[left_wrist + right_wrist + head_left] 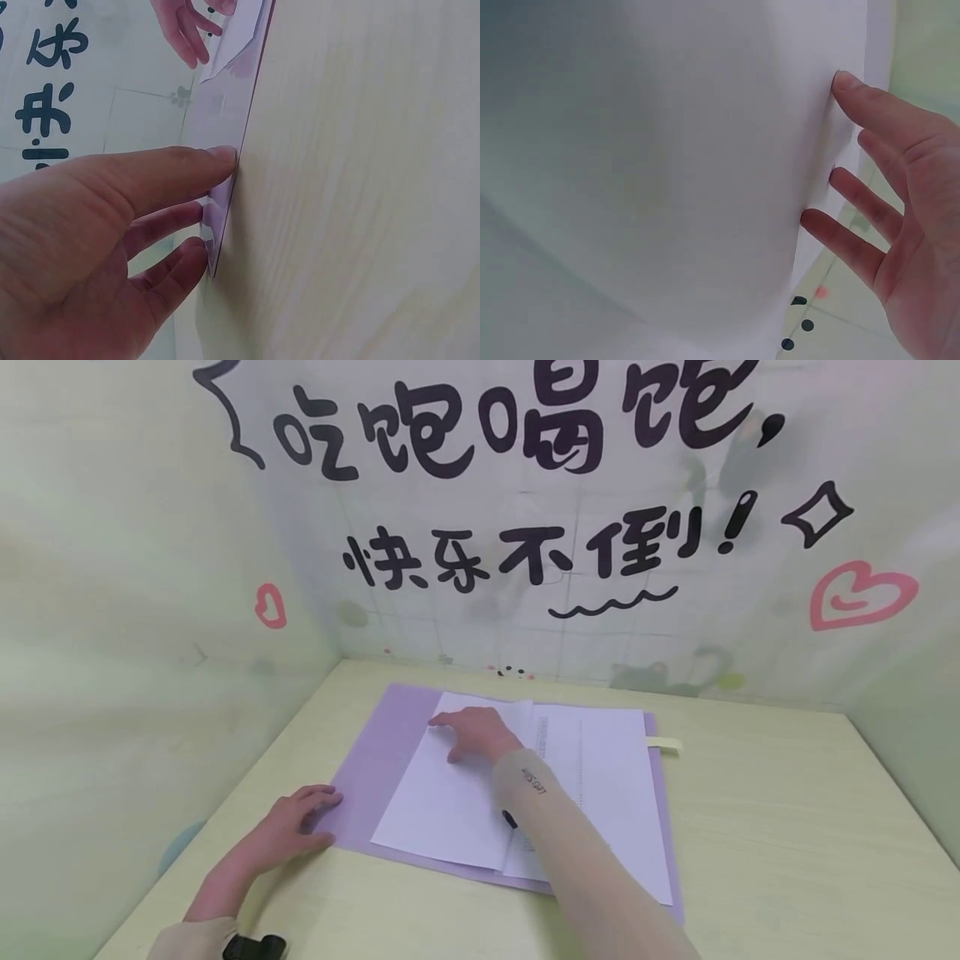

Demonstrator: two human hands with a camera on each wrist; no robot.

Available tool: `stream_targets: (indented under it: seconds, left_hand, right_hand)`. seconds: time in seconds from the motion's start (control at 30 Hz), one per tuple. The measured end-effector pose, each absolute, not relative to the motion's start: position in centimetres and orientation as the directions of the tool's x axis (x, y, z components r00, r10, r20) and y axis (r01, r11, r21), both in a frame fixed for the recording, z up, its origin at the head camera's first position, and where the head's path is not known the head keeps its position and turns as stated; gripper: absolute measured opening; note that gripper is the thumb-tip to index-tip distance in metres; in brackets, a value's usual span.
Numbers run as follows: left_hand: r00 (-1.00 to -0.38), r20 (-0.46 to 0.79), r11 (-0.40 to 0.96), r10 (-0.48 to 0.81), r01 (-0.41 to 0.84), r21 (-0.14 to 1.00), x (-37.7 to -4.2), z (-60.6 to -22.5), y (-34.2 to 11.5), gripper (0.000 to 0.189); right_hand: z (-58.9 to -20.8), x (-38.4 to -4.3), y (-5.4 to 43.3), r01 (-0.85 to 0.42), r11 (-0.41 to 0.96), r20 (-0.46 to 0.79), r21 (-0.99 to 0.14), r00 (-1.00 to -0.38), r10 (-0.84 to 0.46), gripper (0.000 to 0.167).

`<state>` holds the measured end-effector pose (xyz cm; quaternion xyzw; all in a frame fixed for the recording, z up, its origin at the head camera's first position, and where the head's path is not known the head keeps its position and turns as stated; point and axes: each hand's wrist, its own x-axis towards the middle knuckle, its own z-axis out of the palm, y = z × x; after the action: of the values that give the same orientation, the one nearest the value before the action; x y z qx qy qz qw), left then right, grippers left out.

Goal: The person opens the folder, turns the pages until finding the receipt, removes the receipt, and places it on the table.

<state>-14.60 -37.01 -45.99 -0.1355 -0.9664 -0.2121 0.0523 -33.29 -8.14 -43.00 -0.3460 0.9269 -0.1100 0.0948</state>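
Observation:
A purple folder [390, 735] lies spread out on the table with white sheets in it. The left page [442, 814] looks blank, while the right page [622, 777] bears faint printed columns. My right hand [476, 731] reaches across onto the left page; in the right wrist view its spread fingertips [821, 221] touch the white paper [697, 150]. At the folder's lower left corner is my left hand [288, 822]. Close up in the left wrist view, the thumb [187, 169] and fingers of that hand touch the folder's edge, fairly straight and apart.
A pale yellow tab [665, 745] sticks out from the folder's right side. The light wood table [787, 827] is enclosed by a printed curtain [465, 635] with black lettering at the back and sides. Something blue [180, 847] shows at the table's left edge.

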Motion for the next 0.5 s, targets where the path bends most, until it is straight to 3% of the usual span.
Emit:
stream_targets:
  seconds: [0.5]
  left_hand:
    - [-0.967, 0.126, 0.898, 0.22, 0.251, 0.361, -14.51, -45.59, -36.23, 0.054]
  right_hand:
    - [-42.62, -32.43, -7.2, -0.557, 0.733, -0.174, -0.39, -0.737, -0.653, 0.048]
